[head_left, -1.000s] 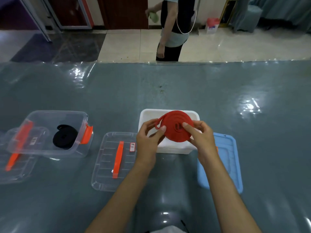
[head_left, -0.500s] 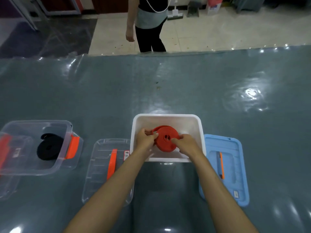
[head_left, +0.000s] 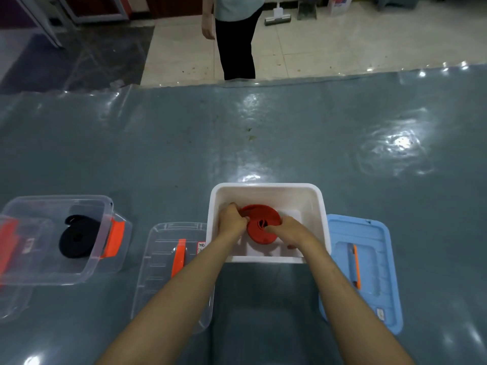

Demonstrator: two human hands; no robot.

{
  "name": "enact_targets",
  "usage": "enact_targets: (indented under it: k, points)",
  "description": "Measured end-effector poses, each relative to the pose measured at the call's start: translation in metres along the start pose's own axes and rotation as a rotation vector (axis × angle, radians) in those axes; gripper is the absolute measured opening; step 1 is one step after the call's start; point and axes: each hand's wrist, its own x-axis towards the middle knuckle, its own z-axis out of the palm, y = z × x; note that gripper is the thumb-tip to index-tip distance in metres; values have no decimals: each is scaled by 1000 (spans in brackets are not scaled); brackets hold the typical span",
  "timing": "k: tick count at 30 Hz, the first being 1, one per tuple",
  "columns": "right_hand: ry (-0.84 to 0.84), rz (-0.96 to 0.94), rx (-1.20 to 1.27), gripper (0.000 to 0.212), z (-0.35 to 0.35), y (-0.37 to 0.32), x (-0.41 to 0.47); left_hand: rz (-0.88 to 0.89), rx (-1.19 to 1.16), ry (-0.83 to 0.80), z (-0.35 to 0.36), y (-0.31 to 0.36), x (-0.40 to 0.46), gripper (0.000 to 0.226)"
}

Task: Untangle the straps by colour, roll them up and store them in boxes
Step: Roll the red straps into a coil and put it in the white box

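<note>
hands: left [head_left: 232, 219], right [head_left: 286, 229] | grip red strap roll [head_left: 262, 227] between them | inside white box [head_left: 266, 187]

Red strap roll [head_left: 262, 227]: left and right rims covered by both hands.
Left hand [head_left: 232, 219]: fingertips hidden.
Clear box [head_left: 56, 279]: left end cut off.
Lid label [head_left: 201, 247]: print illegible.
Bystander [head_left: 235, 35]: upper body out of frame.

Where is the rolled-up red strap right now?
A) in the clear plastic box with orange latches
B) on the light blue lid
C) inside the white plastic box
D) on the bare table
C: both hands hold the rolled-up red strap down inside the white plastic box.
</note>
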Motion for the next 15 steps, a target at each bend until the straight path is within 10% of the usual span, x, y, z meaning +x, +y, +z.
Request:
enact_targets:
  k: [9,15]
  points:
    - [424,-425,577,24,-29,32,-73,527,419,146,-23,6,-96,25]
    - [829,-124,473,19,-40,122,-87,777,547,361,-31,-50,-157,27]
